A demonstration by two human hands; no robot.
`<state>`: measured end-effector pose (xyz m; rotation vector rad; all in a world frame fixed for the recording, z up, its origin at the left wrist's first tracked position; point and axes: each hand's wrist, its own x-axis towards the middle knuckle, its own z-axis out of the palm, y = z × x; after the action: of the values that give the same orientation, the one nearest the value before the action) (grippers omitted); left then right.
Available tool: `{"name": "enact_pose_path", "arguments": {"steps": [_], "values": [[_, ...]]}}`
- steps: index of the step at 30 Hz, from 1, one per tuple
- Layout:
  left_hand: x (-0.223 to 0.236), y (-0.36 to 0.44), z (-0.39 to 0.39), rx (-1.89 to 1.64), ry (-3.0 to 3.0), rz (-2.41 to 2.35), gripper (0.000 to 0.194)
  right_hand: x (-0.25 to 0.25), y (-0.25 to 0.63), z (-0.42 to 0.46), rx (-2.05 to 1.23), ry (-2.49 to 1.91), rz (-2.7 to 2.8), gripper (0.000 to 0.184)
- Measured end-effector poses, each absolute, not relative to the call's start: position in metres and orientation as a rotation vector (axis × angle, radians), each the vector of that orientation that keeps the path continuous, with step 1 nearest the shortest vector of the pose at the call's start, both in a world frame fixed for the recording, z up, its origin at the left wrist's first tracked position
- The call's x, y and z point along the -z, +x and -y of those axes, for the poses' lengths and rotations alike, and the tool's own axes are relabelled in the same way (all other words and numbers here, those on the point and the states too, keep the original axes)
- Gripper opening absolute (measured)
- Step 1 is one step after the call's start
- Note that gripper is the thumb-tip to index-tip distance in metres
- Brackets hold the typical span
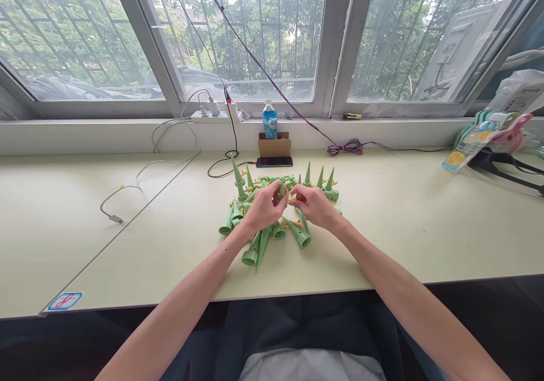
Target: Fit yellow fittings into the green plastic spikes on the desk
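A heap of green plastic cone spikes [255, 248] mixed with small yellow parts [245, 172] lies on the pale table [425, 222] in front of me. My left hand [264, 206] is closed on one green cone spike [281, 189], held point up over the heap. My right hand [315, 204] meets it from the right, fingers pinched on a small yellow part [291, 198] at the cone. Both hands hover just above the middle of the heap. Some cones stand upright behind my hands.
A black phone [274, 161] lies by a cardboard stand [274, 143], with a water bottle [269, 119] on the window ledge behind. Cables [127, 185] trail over the left table. A power strip [212, 114] sits on the ledge. Packaged goods [488, 137] lie far right.
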<state>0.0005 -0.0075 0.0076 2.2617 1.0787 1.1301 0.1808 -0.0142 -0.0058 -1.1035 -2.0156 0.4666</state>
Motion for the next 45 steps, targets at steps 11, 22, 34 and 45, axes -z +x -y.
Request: {"name": "enact_pose_path", "arguments": {"steps": [11, 22, 34, 45], "values": [[-0.008, 0.001, 0.008, -1.165, 2.238, -1.018, 0.007, 0.007, 0.181, 0.014, -0.428, -1.089, 2.082, 0.024], [-0.009, 0.0, 0.008, -1.156, 2.256, -1.002, 0.005, 0.005, 0.181, 0.015, -0.394, -1.173, 2.159, 0.027], [-0.01, 0.003, 0.007, -1.187, 2.19, -1.119, 0.007, 0.003, 0.179, 0.016, -0.443, -1.075, 2.062, 0.01], [-0.02, 0.003, 0.01, -1.137, 1.727, -1.067, 0.016, 0.001, 0.177, 0.018, -0.502, -0.99, 2.003, 0.011]]}}
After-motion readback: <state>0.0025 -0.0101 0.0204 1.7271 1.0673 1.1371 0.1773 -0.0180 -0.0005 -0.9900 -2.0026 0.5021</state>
